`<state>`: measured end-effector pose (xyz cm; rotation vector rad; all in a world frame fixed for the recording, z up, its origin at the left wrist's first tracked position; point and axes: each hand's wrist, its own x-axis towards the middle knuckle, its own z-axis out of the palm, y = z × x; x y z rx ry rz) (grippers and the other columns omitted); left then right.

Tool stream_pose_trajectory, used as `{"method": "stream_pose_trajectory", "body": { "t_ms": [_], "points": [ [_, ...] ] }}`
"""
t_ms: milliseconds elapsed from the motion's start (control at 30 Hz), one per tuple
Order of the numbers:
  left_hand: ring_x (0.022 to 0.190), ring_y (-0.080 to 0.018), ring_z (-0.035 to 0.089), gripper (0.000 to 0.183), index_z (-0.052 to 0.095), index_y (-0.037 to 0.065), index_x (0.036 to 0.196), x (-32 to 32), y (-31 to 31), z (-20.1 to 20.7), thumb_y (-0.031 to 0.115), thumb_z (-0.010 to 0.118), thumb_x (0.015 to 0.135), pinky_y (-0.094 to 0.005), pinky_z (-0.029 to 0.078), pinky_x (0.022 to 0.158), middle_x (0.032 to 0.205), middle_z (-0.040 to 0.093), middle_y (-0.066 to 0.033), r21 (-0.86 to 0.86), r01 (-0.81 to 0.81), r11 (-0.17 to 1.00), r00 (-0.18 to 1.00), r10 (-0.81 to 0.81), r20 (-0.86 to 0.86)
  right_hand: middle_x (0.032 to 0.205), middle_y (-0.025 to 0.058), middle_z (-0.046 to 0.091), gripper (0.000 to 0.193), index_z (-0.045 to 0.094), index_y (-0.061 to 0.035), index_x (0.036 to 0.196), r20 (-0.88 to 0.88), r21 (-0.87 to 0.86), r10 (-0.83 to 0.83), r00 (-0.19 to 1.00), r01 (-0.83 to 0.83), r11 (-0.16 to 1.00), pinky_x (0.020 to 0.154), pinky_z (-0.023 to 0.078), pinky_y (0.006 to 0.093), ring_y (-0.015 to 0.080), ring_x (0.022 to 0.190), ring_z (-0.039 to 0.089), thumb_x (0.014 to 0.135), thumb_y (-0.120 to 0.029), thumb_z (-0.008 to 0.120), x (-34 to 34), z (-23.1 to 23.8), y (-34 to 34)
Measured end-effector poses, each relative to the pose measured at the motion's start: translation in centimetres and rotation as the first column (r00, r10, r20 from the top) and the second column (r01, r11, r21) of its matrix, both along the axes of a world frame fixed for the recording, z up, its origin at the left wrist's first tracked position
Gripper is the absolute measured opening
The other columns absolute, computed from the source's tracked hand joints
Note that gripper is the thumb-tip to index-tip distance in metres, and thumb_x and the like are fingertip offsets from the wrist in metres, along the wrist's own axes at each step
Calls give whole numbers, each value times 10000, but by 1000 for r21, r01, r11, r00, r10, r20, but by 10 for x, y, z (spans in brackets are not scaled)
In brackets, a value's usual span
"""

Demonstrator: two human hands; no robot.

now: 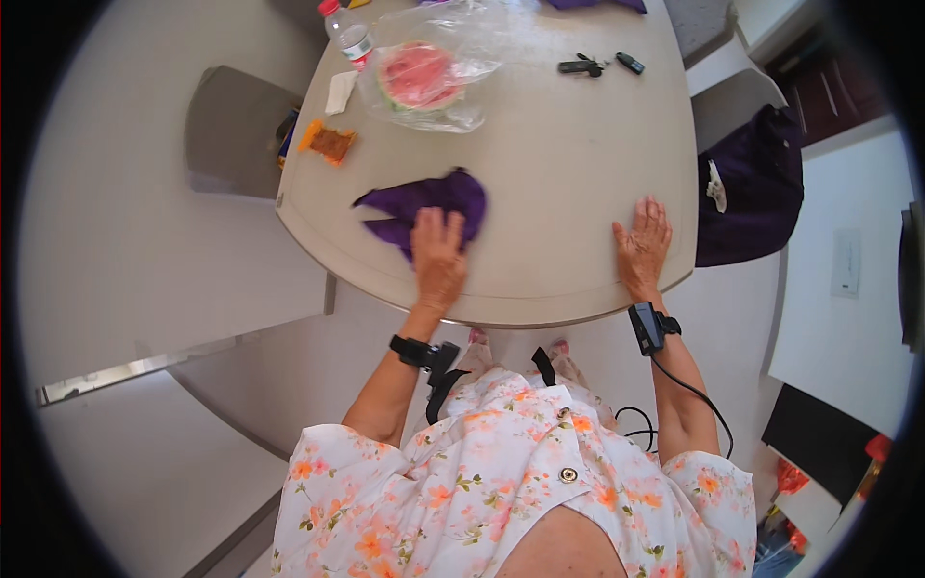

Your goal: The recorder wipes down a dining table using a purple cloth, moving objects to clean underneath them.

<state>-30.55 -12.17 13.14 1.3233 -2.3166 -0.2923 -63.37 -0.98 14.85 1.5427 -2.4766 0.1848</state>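
My left hand (439, 258) lies on a dark purple cloth (462, 197) near the front of the table, fingers stretched out over its folds. The cloth is crumpled, with two pointed ends spreading to the left; part of it is hidden under the hand. To the right, my right hand (644, 249) rests flat on the bare tabletop (549, 231), fingers extended, with nothing in it. Each wrist wears a black strapped device.
Farther back are a clear bag (472, 111) over cut watermelon (421, 75), a red-capped bottle (349, 37), a folded white tissue (340, 92) and an orange-and-brown packet (329, 143). Small black items (580, 67) lie back right. Purple fabric (756, 193) hangs over a chair at right.
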Motion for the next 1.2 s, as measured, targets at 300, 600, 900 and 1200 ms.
{"method": "stream_pose_trajectory", "body": {
  "t_ms": [300,600,900,1200],
  "points": [
    [1318,-417,388,622,557,75,1301,-103,14,22,-22,643,693,-514,325,1089,1361,464,-231,-86,412,907,900,-420,-119,1510,107,342,595,392,-55,1422,81,-61,3,997,2,998,1156,193,481,292,1421,256,950,-391,528,6,-1,5],
    [1298,-415,402,534,556,75,1278,-189,-95,0,31,611,749,-498,339,1063,1320,505,-222,-192,115,975,991,-126,-46,1513,107,335,595,387,-58,1414,118,-83,11,993,-2,997,1152,190,491,293,1420,255,939,-379,544,16,-5,-2],
    [1274,-389,417,417,583,7,1166,-234,-24,19,20,585,750,-484,355,1043,1240,515,-211,-139,503,853,846,-519,-127,1508,115,337,598,397,-57,1404,158,-64,-9,987,20,998,1155,174,495,299,1422,251,919,-359,574,14,-13,0],
    [1276,-379,457,478,581,54,1240,-166,-53,12,-2,572,765,-492,355,1067,1282,543,-191,-70,406,911,908,-411,-76,1508,113,330,596,394,-65,1404,184,-87,1,983,15,996,1157,167,491,298,1426,239,918,-359,574,18,-10,0]
  ]
}}
